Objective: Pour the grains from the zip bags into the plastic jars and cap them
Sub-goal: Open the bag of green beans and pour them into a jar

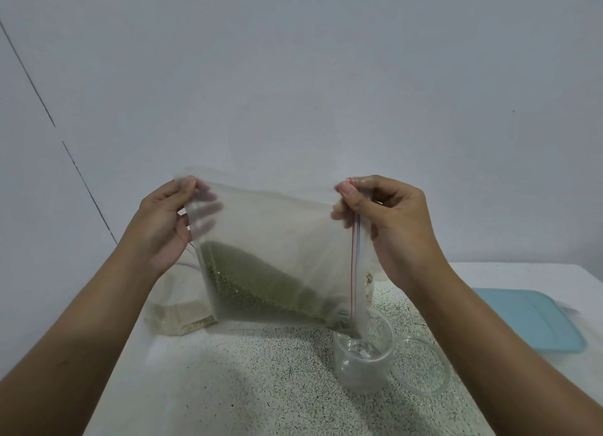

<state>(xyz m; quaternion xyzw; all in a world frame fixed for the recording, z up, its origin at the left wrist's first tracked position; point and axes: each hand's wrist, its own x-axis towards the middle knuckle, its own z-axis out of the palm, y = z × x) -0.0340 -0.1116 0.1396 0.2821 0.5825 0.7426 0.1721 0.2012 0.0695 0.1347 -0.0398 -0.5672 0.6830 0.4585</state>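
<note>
while aloft, hands (pixel 160 220) (pixel 399 227) at bag (pixel 277 240) corners

Plain pale wall (pixel 293 76) fills the back, a thin dark line (pixel 42 103) slanting down its left side. Below, a speckled white tabletop (pixel 261 386) under soft, even light.

Home kitchen, seemingly: speckled stone counter (pixel 261 386) against bare wall (pixel 293 76).

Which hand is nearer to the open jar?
Right. The right hand pinches the bag at its zip end, above the jar; the left hand holds its other end, farther up and left.
</note>
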